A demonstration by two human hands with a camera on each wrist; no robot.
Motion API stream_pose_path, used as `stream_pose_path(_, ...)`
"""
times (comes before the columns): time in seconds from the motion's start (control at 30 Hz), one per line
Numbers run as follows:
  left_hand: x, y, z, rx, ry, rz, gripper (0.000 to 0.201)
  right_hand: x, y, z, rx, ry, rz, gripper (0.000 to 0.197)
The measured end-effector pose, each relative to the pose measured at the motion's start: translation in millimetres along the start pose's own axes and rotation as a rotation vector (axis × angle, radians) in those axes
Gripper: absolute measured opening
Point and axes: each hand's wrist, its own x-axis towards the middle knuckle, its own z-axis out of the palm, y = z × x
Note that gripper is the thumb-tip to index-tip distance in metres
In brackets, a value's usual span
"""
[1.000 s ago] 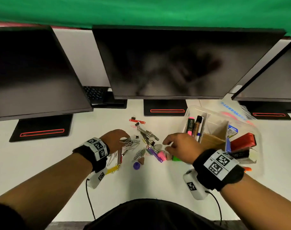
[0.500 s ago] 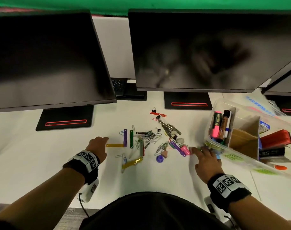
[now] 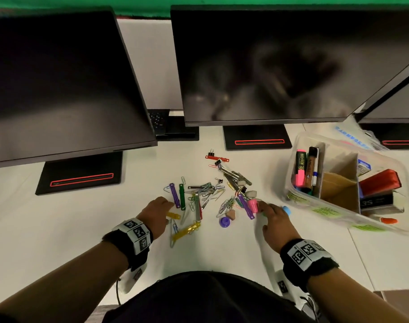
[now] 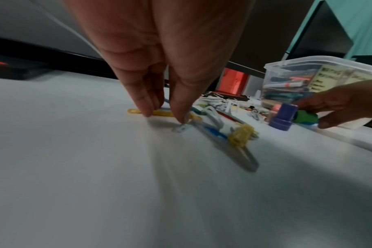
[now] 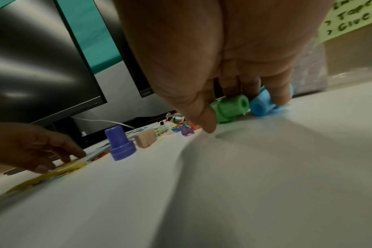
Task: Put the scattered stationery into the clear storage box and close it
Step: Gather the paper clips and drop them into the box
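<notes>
Beside the clear storage box point(image 3: 345, 213), the right hand point(image 3: 274, 221) has dropped to cup, apparently loosely, green stamp point(image 5: 229, 107) and blue stamp point(image 5: 262, 104), readying pickup.

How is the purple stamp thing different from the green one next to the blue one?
The purple stamp stands upright on its wide base; the green stamp lies on its side. The purple stamp stands alone, untouched; the right hand has its fingers on the green stamp, which lies beside the blue stamp. The purple stamp sits nearer the left hand. Both are small plastic pieces on the white desk.
</notes>
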Motion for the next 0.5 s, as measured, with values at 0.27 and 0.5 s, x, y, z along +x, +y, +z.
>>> stream_pose_path(0.27, 11, 50, -17, 0.006, 0.026, 0.164, 0.044, 7, -23, -10, 0.098, 0.037, -0.087, 0.052)
stream_pose_path(0.5, 11, 111, -15, 0.045, -0.144, 0.402, 0.053, 10, -9, -16, -0.121, -0.151, -0.035, 0.073)
